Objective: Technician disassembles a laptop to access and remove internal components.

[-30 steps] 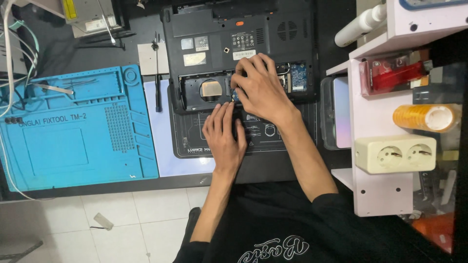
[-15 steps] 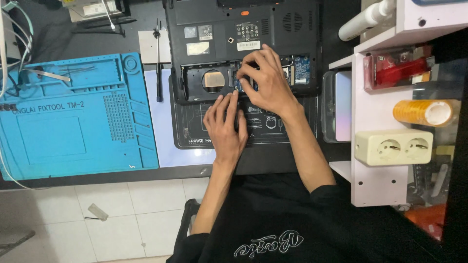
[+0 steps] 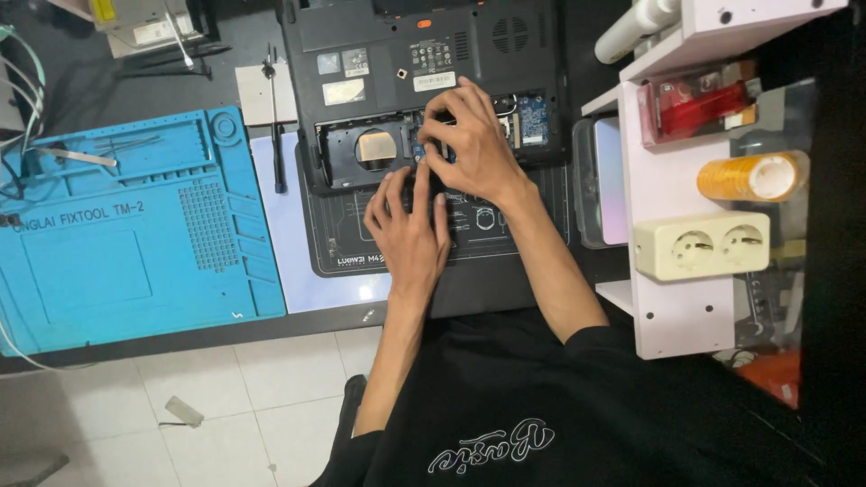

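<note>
Head view, looking straight down at the bench. A black laptop (image 3: 424, 99) lies upside down, bottom cover off, on a dark work mat (image 3: 505, 225). An open bay shows a round cutout (image 3: 374, 146) on its left and a blue circuit board (image 3: 532, 119) on its right.

Left hand (image 3: 410, 225): lies flat, palm down, fingers spread and reaching up to the lower edge of the open bay. Cannot tell whether it pinches anything.

Right hand (image 3: 474, 144): arched over the middle of the bay, fingertips curled down onto the parts there, just above the left hand; the two hands nearly touch. Whatever sits under the fingertips is hidden, so the grip cannot be told.

Around: blue silicone repair mat (image 3: 126, 234) to the left, a screwdriver (image 3: 275, 117) between it and the laptop. To the right a white shelf unit (image 3: 672, 189) carrying a cream double socket (image 3: 702, 245), a roll of amber tape (image 3: 749, 176) and a red box (image 3: 695, 104).
</note>
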